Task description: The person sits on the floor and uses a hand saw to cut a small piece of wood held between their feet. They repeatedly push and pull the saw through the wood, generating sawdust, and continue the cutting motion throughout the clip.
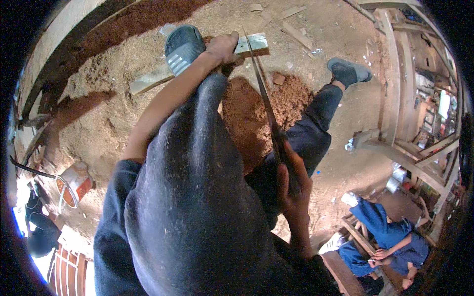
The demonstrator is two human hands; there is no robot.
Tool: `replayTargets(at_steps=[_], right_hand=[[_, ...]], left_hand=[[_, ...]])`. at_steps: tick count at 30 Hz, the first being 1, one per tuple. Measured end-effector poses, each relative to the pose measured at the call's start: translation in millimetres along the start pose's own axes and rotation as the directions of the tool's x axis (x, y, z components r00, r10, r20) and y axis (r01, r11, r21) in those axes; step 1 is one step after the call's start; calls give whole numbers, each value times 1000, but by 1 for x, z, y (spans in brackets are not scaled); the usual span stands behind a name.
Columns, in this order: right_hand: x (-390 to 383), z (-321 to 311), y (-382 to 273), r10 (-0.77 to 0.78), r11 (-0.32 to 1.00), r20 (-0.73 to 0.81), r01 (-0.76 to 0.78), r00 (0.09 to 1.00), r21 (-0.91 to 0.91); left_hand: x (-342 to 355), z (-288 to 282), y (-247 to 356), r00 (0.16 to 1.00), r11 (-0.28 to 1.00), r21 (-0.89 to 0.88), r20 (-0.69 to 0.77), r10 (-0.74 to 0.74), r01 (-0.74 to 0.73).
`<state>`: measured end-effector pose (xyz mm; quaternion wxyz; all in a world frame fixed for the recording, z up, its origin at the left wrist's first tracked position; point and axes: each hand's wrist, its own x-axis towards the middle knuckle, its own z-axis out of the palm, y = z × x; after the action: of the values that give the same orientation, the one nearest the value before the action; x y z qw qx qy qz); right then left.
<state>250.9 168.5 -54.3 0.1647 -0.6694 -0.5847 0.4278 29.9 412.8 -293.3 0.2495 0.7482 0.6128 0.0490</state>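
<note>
My left hand [223, 48] is closed on a narrow wooden board [257, 43] lying low over the sawdust-strewn ground. My left foot, in a dark striped sandal [184, 45], rests on the same board beside that hand. In my right hand [295, 182] is the dark handle of a handsaw [265, 96]. The long thin blade points away from me, and its far end crosses the board just right of my left hand. Whether the teeth touch the wood I cannot tell. My left fingertips are partly hidden.
Reddish sawdust [294, 101] is heaped between my legs, with my right foot [348, 71] beyond it. Wood offcuts [296, 34] lie ahead. A bucket [74, 183] stands at left. Timber framing [395, 74] lines the right. Another person [395, 246] sits at lower right.
</note>
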Motion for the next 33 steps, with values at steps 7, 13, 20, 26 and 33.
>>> replayTargets(at_steps=[7, 13, 20, 26, 33], right_hand=[[-7, 2, 3, -60, 996, -11, 59, 998, -59], [33, 42, 22, -123, 992, -96, 124, 988, 14], [34, 37, 43, -127, 987, -105, 136, 986, 85], [43, 99, 130, -336, 924, -330, 376, 882, 67], [37, 131, 139, -199, 976, -149, 210, 969, 63]], left_hand=[[7, 32, -19, 987, 991, 3, -91, 135, -136], [3, 21, -8, 997, 999, -1, -50, 50, -50], [2, 7, -4, 1000, 1000, 13, 5, 8, -8], [14, 7, 0, 997, 999, 25, -61, -44, 46], [9, 12, -9, 988, 989, -17, -48, -148, 147]])
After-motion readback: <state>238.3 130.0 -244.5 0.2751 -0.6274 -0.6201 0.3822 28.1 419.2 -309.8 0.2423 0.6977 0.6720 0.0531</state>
